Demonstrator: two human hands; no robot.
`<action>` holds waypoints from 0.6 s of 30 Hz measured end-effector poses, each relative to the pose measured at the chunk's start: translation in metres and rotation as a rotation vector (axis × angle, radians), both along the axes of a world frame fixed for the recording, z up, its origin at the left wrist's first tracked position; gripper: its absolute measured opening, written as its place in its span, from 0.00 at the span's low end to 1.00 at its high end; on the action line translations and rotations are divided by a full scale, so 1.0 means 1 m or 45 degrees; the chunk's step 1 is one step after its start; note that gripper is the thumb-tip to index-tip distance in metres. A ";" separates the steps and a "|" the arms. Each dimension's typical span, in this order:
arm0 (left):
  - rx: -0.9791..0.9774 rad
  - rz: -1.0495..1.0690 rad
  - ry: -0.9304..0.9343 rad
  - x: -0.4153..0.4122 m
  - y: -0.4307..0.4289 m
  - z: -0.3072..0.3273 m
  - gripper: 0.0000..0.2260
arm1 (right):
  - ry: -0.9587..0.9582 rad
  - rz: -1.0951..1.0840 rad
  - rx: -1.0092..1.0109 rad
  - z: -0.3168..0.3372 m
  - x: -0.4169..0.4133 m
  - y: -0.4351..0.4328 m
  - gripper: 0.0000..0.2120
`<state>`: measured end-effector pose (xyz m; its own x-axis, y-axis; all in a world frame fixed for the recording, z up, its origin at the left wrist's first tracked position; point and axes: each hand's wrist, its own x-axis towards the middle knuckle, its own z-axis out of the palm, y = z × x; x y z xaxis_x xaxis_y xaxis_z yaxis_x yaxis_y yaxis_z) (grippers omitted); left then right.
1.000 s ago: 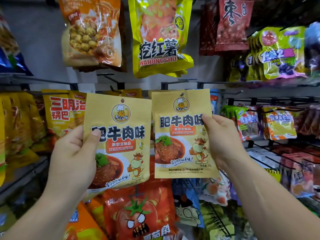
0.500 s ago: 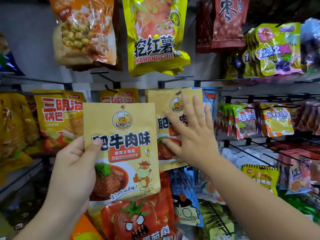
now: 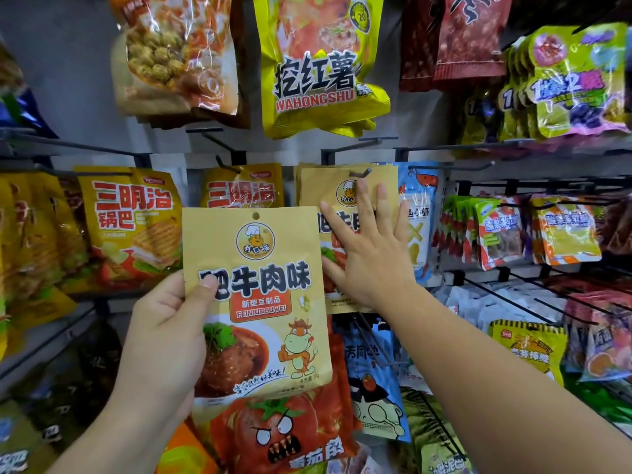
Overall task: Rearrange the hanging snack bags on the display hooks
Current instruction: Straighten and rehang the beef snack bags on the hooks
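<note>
Gripping a tan beef-flavour snack pouch [image 3: 256, 302] by its left edge, thumb across the front, the left hand [image 3: 164, 336] holds it off the rack. The right hand [image 3: 369, 258], fingers straight and spread, presses flat on matching tan pouches [image 3: 318, 186] hanging on a dark metal hook [image 3: 360, 174].

A flat tan snack bag [image 3: 256, 302] shows a chef logo, bold black Chinese characters, an orange label reading FEINIUROUWEI, a cartoon cow and a bowl of braised meat. It is held upright, facing forward, below and to the left of a dark metal display hook [image 3: 359, 173]. The left hand [image 3: 164, 338] grips its left edge, thumb on the front. Its round hang hole sits on no hook. A stack of matching tan bags [image 3: 318, 186] hangs from that hook, with the right hand [image 3: 372, 265] pressing straight fingers on the front one.
</note>
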<state>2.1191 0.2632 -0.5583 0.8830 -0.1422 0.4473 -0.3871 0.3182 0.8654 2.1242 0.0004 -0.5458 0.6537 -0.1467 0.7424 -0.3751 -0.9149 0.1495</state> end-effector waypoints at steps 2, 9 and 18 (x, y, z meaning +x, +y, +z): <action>0.009 -0.009 0.007 0.000 -0.002 0.001 0.13 | 0.065 -0.008 0.040 0.004 0.000 0.002 0.38; -0.020 -0.095 -0.036 -0.006 -0.020 0.015 0.13 | -0.277 0.474 0.459 0.010 -0.023 0.004 0.32; 0.078 -0.186 -0.142 -0.006 -0.081 0.039 0.13 | -0.879 0.821 1.209 0.045 -0.073 0.011 0.14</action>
